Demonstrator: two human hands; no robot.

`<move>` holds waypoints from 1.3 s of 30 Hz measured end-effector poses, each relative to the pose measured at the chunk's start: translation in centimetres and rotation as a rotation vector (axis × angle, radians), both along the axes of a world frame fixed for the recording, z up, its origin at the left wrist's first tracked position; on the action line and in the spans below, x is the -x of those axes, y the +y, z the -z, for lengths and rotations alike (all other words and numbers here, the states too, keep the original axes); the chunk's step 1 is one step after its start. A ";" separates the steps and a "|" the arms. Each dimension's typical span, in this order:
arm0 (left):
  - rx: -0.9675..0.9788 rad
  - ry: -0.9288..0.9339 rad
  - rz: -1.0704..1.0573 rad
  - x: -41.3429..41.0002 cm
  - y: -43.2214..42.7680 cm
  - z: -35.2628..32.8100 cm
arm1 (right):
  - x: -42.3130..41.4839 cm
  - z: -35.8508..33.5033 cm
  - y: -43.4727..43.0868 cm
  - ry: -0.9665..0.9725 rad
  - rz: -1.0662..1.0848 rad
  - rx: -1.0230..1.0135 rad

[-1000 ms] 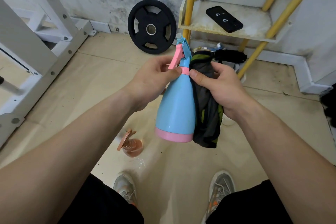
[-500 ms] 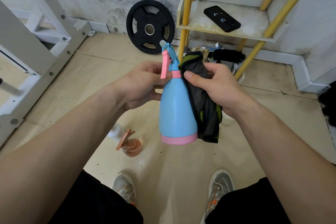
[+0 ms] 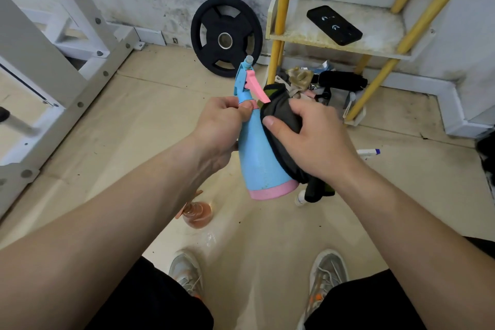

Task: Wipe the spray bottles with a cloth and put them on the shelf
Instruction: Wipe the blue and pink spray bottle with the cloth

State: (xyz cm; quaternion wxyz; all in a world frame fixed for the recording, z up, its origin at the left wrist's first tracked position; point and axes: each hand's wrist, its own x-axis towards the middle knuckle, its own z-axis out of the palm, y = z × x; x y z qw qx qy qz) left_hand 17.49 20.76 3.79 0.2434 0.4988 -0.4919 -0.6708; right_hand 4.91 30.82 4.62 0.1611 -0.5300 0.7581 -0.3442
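Note:
A blue spray bottle (image 3: 255, 158) with a pink base and pink trigger hangs in front of me, tilted with its nozzle to the upper left. My left hand (image 3: 222, 126) pinches its pink neck collar. My right hand (image 3: 308, 139) presses a dark grey cloth (image 3: 285, 120) with green trim against the bottle's right side; the cloth's tail hangs below the hand. An orange-pink spray bottle (image 3: 198, 214) stands on the floor, partly hidden by my left forearm. The yellow-legged shelf (image 3: 300, 32) is at the upper right.
A black phone (image 3: 334, 24) lies on the shelf board. Clutter and a black roll (image 3: 340, 80) sit under the shelf. A black weight plate (image 3: 226, 36) leans on the wall. A white metal frame (image 3: 53, 43) stands at left. A white bottle (image 3: 368, 152) lies on the floor.
The bottle has turned so its trigger now faces right and its base swings right. My right hand with the cloth has slid down the bottle's side.

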 end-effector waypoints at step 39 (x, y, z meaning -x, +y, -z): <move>-0.080 0.160 -0.002 -0.1 0.2 -1.2 | -0.1 1.1 -0.2 -0.638 0.146 0.124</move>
